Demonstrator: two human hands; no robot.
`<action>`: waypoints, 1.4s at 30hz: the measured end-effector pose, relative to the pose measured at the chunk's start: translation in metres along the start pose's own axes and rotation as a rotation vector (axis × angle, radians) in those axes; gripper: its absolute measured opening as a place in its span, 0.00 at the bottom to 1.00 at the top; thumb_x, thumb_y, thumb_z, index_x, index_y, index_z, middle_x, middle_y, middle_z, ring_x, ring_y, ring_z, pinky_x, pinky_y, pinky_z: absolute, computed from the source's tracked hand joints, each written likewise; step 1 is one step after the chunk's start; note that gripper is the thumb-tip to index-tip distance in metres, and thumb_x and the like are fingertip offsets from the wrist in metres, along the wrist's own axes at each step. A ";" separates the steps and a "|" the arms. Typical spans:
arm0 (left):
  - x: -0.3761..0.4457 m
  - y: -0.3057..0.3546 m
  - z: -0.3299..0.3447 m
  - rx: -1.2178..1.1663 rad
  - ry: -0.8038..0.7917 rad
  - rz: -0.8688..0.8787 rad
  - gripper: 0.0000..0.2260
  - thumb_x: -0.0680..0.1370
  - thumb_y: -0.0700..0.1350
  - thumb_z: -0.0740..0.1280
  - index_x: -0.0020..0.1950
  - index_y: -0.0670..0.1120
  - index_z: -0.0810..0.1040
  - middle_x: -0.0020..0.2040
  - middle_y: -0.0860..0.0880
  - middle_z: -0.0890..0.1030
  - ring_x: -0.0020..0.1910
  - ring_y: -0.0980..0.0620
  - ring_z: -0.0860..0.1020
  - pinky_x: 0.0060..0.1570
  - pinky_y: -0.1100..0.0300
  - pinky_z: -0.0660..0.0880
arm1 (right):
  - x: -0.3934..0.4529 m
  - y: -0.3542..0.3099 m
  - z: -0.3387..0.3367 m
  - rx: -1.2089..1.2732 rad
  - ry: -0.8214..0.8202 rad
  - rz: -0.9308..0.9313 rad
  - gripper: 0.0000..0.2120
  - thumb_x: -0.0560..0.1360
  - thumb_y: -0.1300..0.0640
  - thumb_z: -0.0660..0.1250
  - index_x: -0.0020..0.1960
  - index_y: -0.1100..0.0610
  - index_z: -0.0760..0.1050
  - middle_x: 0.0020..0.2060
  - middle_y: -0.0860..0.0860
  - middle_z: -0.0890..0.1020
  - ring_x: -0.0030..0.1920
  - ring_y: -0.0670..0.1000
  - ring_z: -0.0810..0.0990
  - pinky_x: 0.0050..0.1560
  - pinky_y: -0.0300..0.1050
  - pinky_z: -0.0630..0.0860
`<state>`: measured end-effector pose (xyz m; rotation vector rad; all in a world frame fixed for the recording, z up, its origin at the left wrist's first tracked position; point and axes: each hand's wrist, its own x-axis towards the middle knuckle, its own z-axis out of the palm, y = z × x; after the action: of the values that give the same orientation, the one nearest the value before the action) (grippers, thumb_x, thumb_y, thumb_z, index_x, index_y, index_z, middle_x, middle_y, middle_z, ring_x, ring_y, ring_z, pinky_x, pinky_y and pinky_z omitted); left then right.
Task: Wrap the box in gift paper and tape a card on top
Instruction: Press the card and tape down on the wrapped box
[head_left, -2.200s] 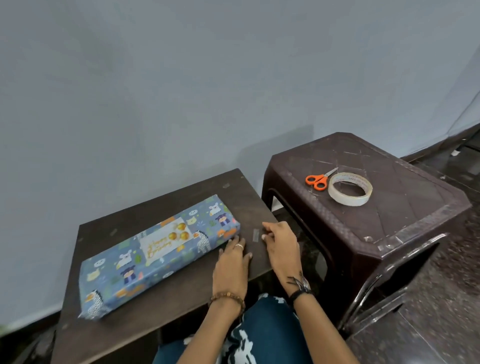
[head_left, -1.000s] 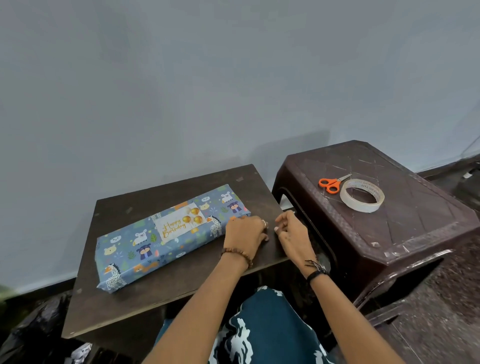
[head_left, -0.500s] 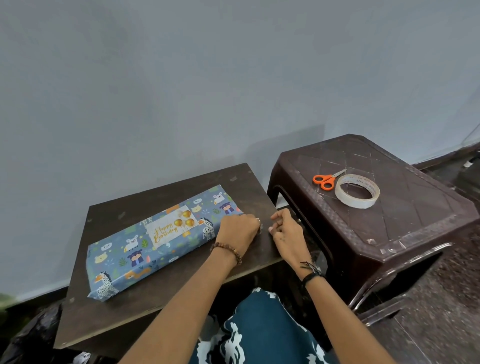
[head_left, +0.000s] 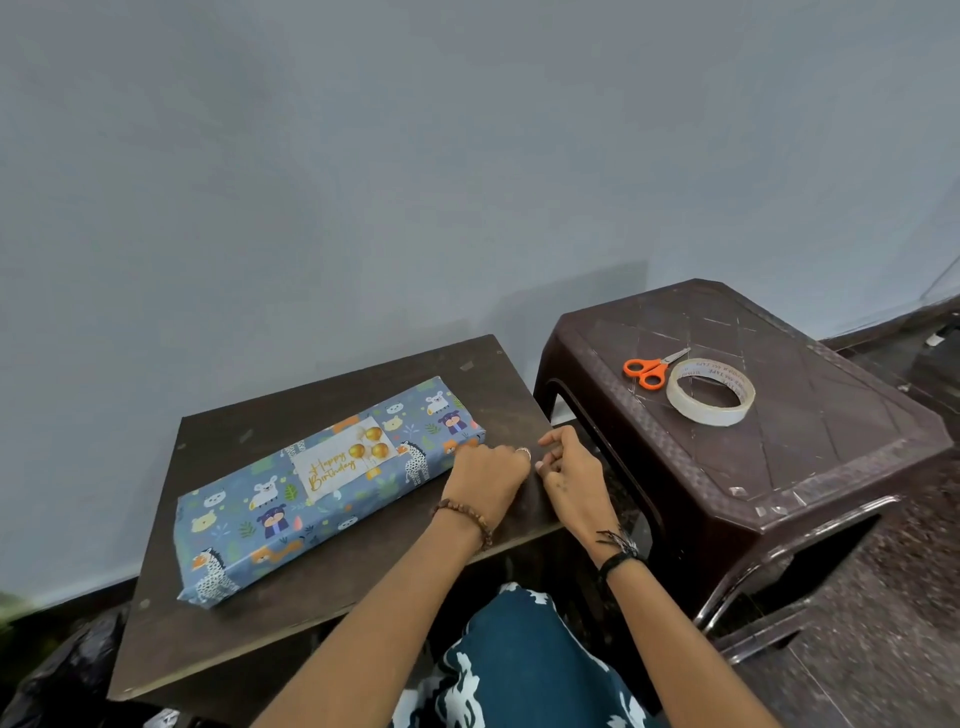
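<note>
Blue animal-print box, orange scissors

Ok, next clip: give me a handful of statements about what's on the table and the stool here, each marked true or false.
1. The wrapped box lies on the dark table. True.
2. The scissors lie on the table beside the box. False: they lie on the brown stool, next to the tape roll.
3. A Happy Birthday card sits on top of the box. True.
4. The box is still bare cardboard. False: it is covered in blue animal-print paper.
5. The right hand grips the tape roll. False: it is at the table's right edge, close to the left hand, and the roll lies untouched on the stool.
</note>
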<state>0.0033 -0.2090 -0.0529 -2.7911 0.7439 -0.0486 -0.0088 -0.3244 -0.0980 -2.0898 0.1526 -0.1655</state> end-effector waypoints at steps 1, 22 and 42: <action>0.002 0.001 0.003 0.016 -0.018 0.073 0.09 0.81 0.39 0.54 0.57 0.43 0.71 0.55 0.44 0.79 0.53 0.43 0.79 0.52 0.52 0.71 | 0.000 0.000 0.000 -0.002 -0.003 -0.001 0.13 0.72 0.71 0.60 0.53 0.57 0.70 0.36 0.48 0.75 0.37 0.44 0.74 0.37 0.28 0.69; 0.056 -0.124 0.001 -1.327 0.414 -0.620 0.05 0.78 0.41 0.62 0.43 0.43 0.75 0.45 0.47 0.78 0.47 0.50 0.76 0.47 0.61 0.75 | 0.069 -0.019 0.036 -0.108 0.142 -0.099 0.07 0.77 0.60 0.63 0.53 0.56 0.78 0.48 0.48 0.77 0.46 0.41 0.73 0.41 0.25 0.67; 0.106 -0.153 0.056 -0.936 0.058 -0.473 0.06 0.81 0.41 0.54 0.47 0.46 0.69 0.52 0.42 0.78 0.52 0.42 0.75 0.47 0.58 0.67 | 0.164 -0.021 0.087 -0.388 0.020 -0.260 0.08 0.77 0.58 0.62 0.54 0.56 0.75 0.49 0.52 0.69 0.53 0.51 0.70 0.53 0.41 0.67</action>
<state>0.1746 -0.1200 -0.0728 -3.8097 0.0625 0.1816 0.1685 -0.2691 -0.1136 -2.4920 -0.0842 -0.3356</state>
